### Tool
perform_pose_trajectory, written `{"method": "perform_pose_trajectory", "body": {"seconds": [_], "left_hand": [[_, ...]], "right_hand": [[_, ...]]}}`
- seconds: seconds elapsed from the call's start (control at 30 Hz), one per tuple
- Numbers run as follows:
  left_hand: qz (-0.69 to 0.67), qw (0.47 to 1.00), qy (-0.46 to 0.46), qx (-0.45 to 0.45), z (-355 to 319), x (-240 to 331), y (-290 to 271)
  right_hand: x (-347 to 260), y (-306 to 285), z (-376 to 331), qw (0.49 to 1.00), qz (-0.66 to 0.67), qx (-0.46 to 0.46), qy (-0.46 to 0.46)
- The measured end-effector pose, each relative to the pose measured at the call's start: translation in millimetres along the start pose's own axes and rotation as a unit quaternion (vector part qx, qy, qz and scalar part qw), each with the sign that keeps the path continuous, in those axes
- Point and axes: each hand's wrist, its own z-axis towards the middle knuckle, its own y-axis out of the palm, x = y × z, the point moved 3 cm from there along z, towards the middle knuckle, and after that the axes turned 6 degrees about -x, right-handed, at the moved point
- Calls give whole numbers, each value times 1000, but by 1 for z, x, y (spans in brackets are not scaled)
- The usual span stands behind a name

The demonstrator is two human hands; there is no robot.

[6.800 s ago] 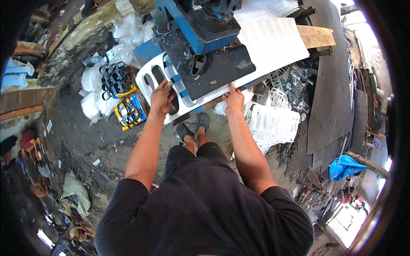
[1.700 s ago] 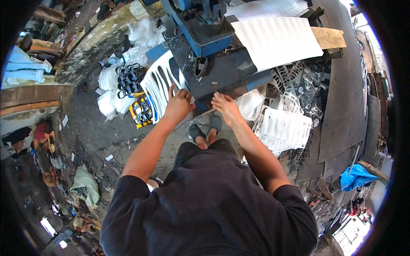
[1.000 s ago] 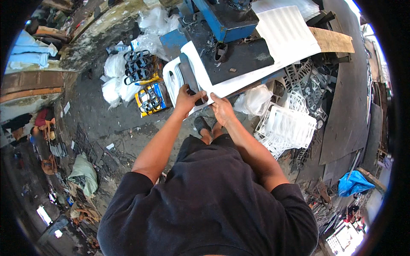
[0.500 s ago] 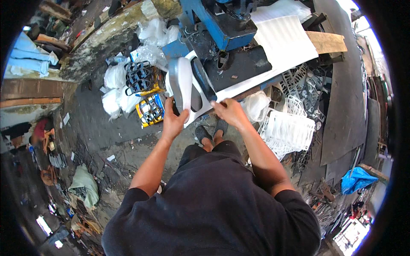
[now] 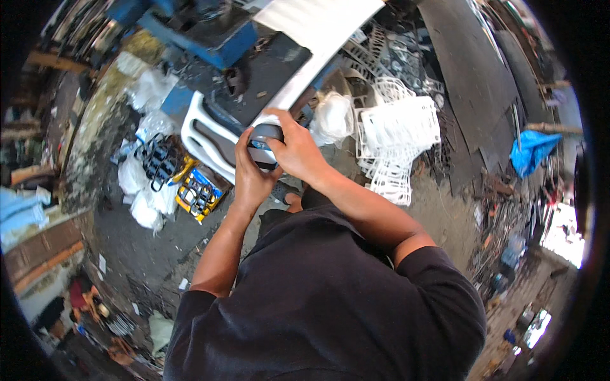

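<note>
Hands are both clamping a small grey-black round object [image 5: 264,143] at 12 o'clock of the torso: left hand [image 5: 251,174] cupping underneath, right hand [image 5: 293,147] wrapping over top. White plastic chair [image 5: 210,136] sitting at 9 o'clock, touching. Judging: keep elbows in, grip firm w/ both palms.

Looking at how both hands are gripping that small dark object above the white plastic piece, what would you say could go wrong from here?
The small dark object is pinched between the left hand and right hand over bare ground; a slip might drop it into the clutter below. The white plastic piece leans unsupported by either hand and may slide. Piled white plastic grids close beside the feet could cause a trip.
</note>
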Motion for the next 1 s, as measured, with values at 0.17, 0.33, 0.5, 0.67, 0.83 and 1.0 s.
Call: {"method": "perform_pose_trajectory", "body": {"seconds": [0.17, 0.33, 0.5, 0.67, 0.83, 1.0], "left_hand": [[54, 995, 79, -36, 16, 11, 40], [32, 992, 61, -106, 26, 13, 70], [29, 991, 69, -107, 45, 17, 116], [28, 993, 16, -112, 45, -5, 159], [54, 967, -178, -176, 18, -55, 207], [69, 935, -276, -210, -3, -102, 240]], "right_hand": [[39, -36, -4, 998, -63, 21, 4], [67, -102, -8, 937, 233, -179, 188], [195, -155, 8, 968, 82, -109, 208], [323, -234, 61, 973, -123, 51, 190], [457, -236, 128, 975, -167, 57, 137], [599, -174, 167, 974, -200, -26, 106]]}}
